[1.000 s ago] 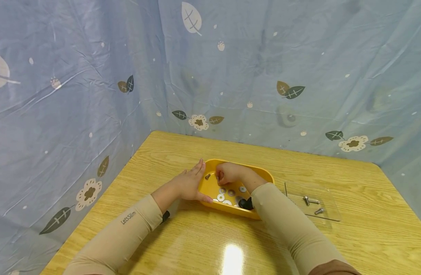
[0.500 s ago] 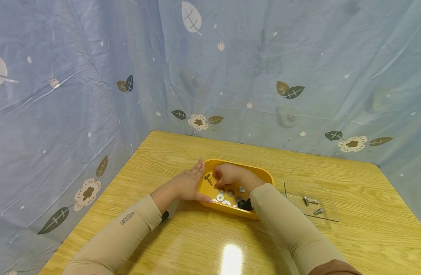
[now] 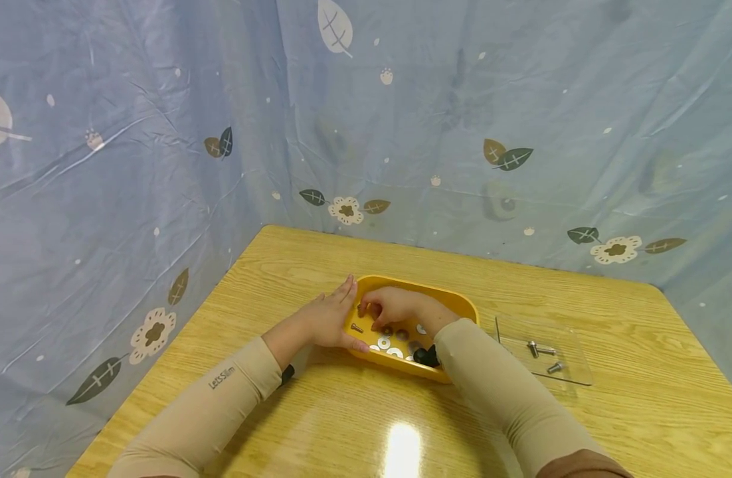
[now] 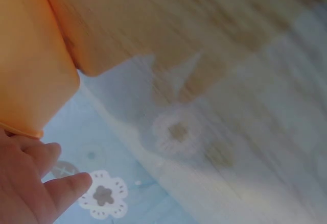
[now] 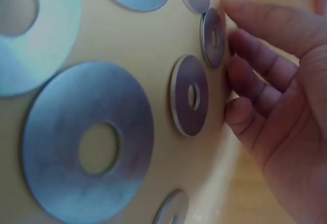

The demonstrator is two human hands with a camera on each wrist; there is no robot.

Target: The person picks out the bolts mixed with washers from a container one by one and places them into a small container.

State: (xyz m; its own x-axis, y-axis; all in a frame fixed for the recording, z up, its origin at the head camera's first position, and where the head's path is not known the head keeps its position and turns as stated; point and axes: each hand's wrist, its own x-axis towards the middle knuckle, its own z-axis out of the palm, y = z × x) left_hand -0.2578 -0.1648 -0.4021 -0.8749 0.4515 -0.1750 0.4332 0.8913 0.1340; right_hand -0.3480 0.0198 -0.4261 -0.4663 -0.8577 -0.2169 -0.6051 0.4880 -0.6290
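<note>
A yellow tray [image 3: 402, 365] holds several flat round washers [image 5: 87, 142], a black object [image 3: 424, 356] and small bolts. My left hand [image 3: 330, 322] spans the tray's left end, fingers straight at the far side and thumb against the near rim. In the left wrist view its fingers [image 4: 71, 188] extend beside the tray's rim. My right hand [image 3: 396, 305] reaches inside, its thumb and forefinger spread apart. Its fingertips touch or partly cover a bolt [image 3: 359, 307] in the far left corner. Another bolt [image 3: 357, 328] lies nearer me. The right wrist view shows nothing between the fingers.
A clear plate [image 3: 572, 372] on the wooden table [image 3: 318, 425] carries several metal bolts [image 3: 555, 367] at the right. A black item [image 3: 287, 375] shows by my left wrist. Patterned blue cloth [image 3: 432, 133] hangs behind and to the left.
My right hand has let go of a bolt, which now lies nearer me by the tray's left end. That hand has shifted left to the far-corner bolt. My left hand stays put.
</note>
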